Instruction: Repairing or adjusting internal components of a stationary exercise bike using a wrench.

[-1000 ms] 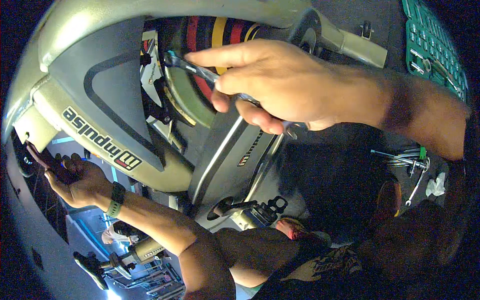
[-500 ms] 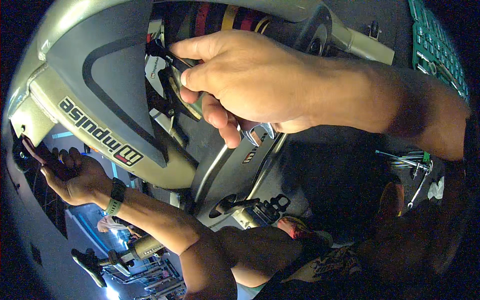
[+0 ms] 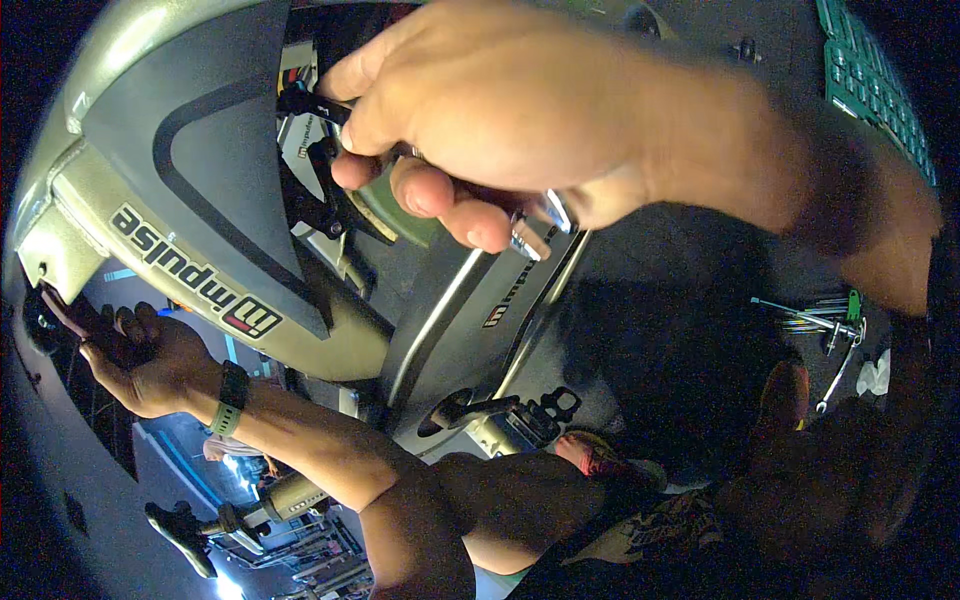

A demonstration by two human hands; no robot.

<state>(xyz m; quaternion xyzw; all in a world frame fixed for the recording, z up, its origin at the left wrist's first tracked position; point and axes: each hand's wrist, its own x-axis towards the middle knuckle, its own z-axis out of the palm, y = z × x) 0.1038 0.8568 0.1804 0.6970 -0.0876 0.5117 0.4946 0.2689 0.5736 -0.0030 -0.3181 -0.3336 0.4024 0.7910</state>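
Note:
My right hand [image 3: 500, 110] is closed around a shiny open-end wrench [image 3: 540, 228], whose jaw pokes out below the palm. The rest of the wrench is hidden by the fingers. My right thumb and forefinger are at a black lever-like part [image 3: 318, 104] inside the opening of an exercise bike [image 3: 215, 190] with a champagne-coloured frame and grey cover. At the far left, my left hand [image 3: 150, 355] has its forefinger stretched against a dark part beside the frame's end. Its other fingers are partly bent and apart, with nothing visible in them.
A green socket-set case [image 3: 875, 90] lies at the upper right. On the dark floor at the right are a hex-key set [image 3: 815, 318], a combination wrench [image 3: 840, 375] and a crumpled white piece [image 3: 873, 375]. A pedal [image 3: 545, 415] sticks out near my leg. Another bike's saddle [image 3: 180, 535] shows lower left.
My right hand has shifted upward and looks larger, with the wrench jaw turned and moved up and right. The left hand stays nearly in place.

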